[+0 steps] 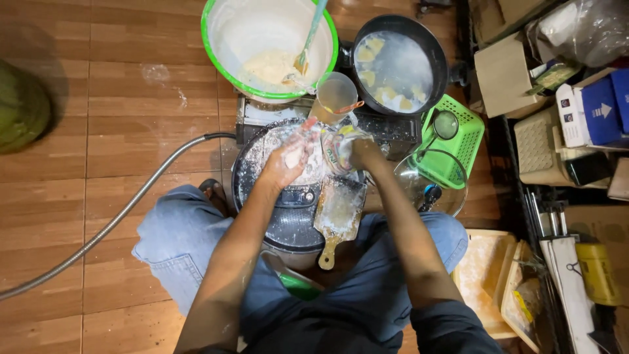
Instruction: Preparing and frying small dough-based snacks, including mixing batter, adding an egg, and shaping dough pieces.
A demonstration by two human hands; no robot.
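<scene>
My left hand (pixel 288 157), dusted white with flour, hovers over the round dark tray (pixel 288 223) with fingers cupped around a small pale lump of dough. My right hand (pixel 362 152) grips a crumpled plastic bag (pixel 337 149) of flour just to its right. A floured wooden board (pixel 337 213) with a handle lies on the tray below both hands.
A green-rimmed white bowl (pixel 226 39) with filling and a spoon sits ahead, beside a black pan (pixel 432 46) of dumplings in water and a plastic cup (pixel 335 95). A green basket (pixel 465 141), a glass lid (pixel 409 180), boxes and a grey hose (pixel 118 216) surround me.
</scene>
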